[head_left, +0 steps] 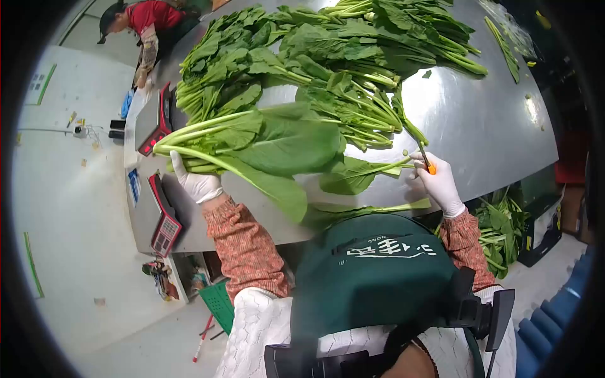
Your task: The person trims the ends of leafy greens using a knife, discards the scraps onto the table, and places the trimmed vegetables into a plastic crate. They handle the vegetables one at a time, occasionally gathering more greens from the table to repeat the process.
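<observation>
Left hand (198, 186): most fingers lost behind bunch of greens (271, 145), undersides out of sight! Right hand (439, 183): covered much of orange handle (431, 168); thin dark blade (423, 148) too small to call its shape. Leafy pile (340, 47) ran off past top edge. Co-worker in red shirt (154, 14)? Cut off up there too. Far scale (166, 116): red digits smeared, unreadable. Low greens (502, 222), partly hidden behind table (504, 145). Smallest apron (372, 299) lettering: illegible.

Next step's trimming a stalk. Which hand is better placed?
Probably the right hand: it holds the orange-handled tool, right by the stalk end of a single leaf. The left hand is occupied gripping a bunch of leafy greens.
</observation>
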The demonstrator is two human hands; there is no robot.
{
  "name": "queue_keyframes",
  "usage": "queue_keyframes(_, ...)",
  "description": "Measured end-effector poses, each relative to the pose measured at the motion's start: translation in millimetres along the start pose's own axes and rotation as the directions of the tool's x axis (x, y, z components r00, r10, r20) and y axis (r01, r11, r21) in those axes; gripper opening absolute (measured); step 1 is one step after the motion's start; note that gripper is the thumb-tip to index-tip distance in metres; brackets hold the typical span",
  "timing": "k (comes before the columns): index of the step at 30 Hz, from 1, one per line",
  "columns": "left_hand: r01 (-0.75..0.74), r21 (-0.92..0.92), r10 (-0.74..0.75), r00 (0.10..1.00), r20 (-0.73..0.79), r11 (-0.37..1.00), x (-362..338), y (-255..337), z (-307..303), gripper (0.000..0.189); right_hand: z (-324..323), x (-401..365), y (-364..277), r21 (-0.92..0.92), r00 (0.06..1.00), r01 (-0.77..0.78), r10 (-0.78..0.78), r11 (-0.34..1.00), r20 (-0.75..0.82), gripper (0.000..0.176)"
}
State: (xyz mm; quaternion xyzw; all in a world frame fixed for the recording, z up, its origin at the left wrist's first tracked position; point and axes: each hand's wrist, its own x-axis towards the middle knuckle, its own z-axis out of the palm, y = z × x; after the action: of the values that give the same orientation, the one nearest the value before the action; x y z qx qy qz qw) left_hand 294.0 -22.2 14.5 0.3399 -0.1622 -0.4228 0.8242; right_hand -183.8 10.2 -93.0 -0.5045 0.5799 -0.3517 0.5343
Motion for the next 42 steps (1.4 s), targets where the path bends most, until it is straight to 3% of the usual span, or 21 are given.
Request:
queue_keyframes(3,0.072,-0.095,-0.075,0.997,-0.032,0.993,4.9,-1.6,-13.8,0.051,3.1,-1.9,-2.4,-0.021,1.000,-0.019,0.019,1.000,0.014,0.036)
queue_keyframes(5,0.082,-0.098,-0.078,0.996,0.039,0.992,8.9,-2.3,-31.8,0.047,3.5,-0.1,5.8,-0.060,1.000,-0.023,0.024,0.998,0.014,0.033)
queue_keyframes(8,-0.172,0.086,0.175,0.984,-0.026,0.981,1.5,-12.6,-24.1,0.054,6.0,1.1,3.2,-0.019,0.997,-0.056,0.057,0.998,0.057,0.032)
queue_keyframes(14,-0.077,-0.036,0.079,0.995,0.053,0.996,4.4,-21.0,-41.3,0.058,16.6,8.6,-9.3,-0.057,0.998,-0.014,0.017,0.998,0.058,0.030)
queue_keyframes(18,-0.087,0.011,0.088,0.995,-0.045,0.996,7.7,-28.4,-51.4,0.057,19.1,12.8,-10.0,-0.106,0.997,0.025,-0.016,0.994,0.078,0.030)
queue_keyframes(21,0.061,-0.008,-0.061,0.998,0.008,0.998,13.3,-25.1,-74.5,0.052,20.0,12.6,-3.9,-0.216,0.992,0.121,-0.113,0.969,0.048,0.029)
queue_keyframes(23,0.141,0.034,-0.133,0.974,-0.184,0.989,19.6,-27.9,-94.1,0.047,15.3,15.8,10.0,-0.214,0.996,0.068,-0.056,0.974,0.063,0.027)
queue_keyframes(25,0.259,-0.042,-0.261,0.930,-0.260,0.965,27.1,-32.9,-120.5,0.044,16.3,12.4,13.9,-0.111,0.998,0.066,-0.065,0.992,0.009,0.024)
queue_keyframes(28,0.379,-0.181,-0.418,0.774,-0.476,0.908,48.4,-28.1,-126.3,0.042,17.3,8.5,0.6,-0.092,1.000,-0.022,0.022,0.996,0.009,0.024)
queue_keyframes(32,0.344,-0.124,-0.343,0.707,-0.619,0.931,117.7,-27.1,-146.9,0.040,15.7,15.1,12.8,-0.033,0.992,-0.127,0.127,0.991,0.009,0.024)
queue_keyframes(33,0.353,-0.093,-0.342,0.751,-0.565,0.931,143.0,-22.0,-161.4,0.039,18.9,16.7,4.3,-0.039,0.991,-0.132,0.131,0.991,-0.004,0.024)
queue_keyframes(34,0.327,-0.101,-0.322,0.749,-0.579,0.940,172.3,-20.2,-172.5,0.039,17.7,16.8,-7.1,-0.049,0.972,-0.237,0.237,0.970,-0.002,0.024)
queue_keyframes(35,0.263,-0.010,-0.216,0.766,-0.605,0.965,197.8,-18.2,-173.7,0.045,18.9,20.4,-7.3,-0.051,0.977,-0.215,0.214,0.975,-0.018,0.024)
queue_keyframes(36,0.298,-0.056,-0.291,0.848,-0.444,0.953,221.3,-5.9,-169.0,0.053,20.5,21.1,-5.0,-0.056,0.980,-0.198,0.197,0.979,-0.030,0.023)
queue_keyframes(37,0.231,-0.089,-0.245,0.852,-0.463,0.969,228.1,-2.0,-139.0,0.072,22.3,18.8,-2.2,-0.063,0.982,-0.189,0.187,0.980,-0.037,0.023)
queue_keyframes(39,0.277,-0.086,-0.281,0.812,-0.511,0.957,232.7,-1.0,-107.4,0.093,23.9,17.9,1.0,-0.078,0.982,-0.186,0.181,0.980,-0.058,0.022)
queue_keyframes(42,0.346,0.037,-0.247,0.736,-0.630,0.937,225.3,-30.4,-109.8,0.109,22.9,22.5,-3.9,-0.075,0.973,-0.224,0.219,0.972,-0.073,0.023)
